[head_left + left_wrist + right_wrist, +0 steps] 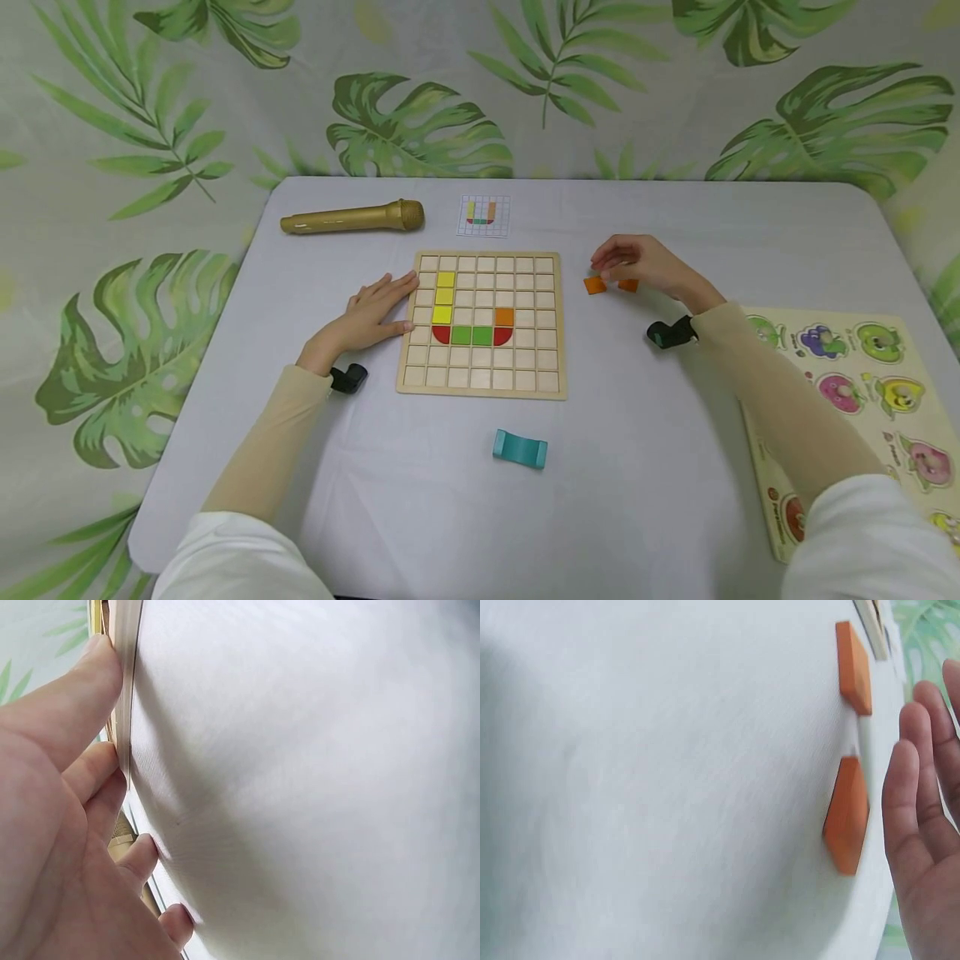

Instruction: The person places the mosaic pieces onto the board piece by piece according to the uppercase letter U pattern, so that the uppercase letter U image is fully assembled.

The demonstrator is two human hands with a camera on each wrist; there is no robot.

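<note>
My left hand (363, 317) lies spread on the table, its thumb and fingertips at the left edge of a wooden grid board (536, 358). In the left wrist view its fingers (97, 667) touch the board's side. Set in the grid are a column of yellow square tiles (444, 297), red rounded corner tiles (441, 335), green squares (472, 336) and one orange square (504, 317). Right of the board, my right hand (637, 260) hovers over two loose orange tiles (595, 286). The right wrist view shows its fingers (901, 780) extended beside the orange tiles (847, 817), holding nothing.
Behind the board lie a small pattern card (463, 231) with a coloured U shape and a gold microphone (345, 220). A teal curved block (520, 449) sits in front. Under my right forearm is a fruit puzzle board (840, 425) at the table's right side.
</note>
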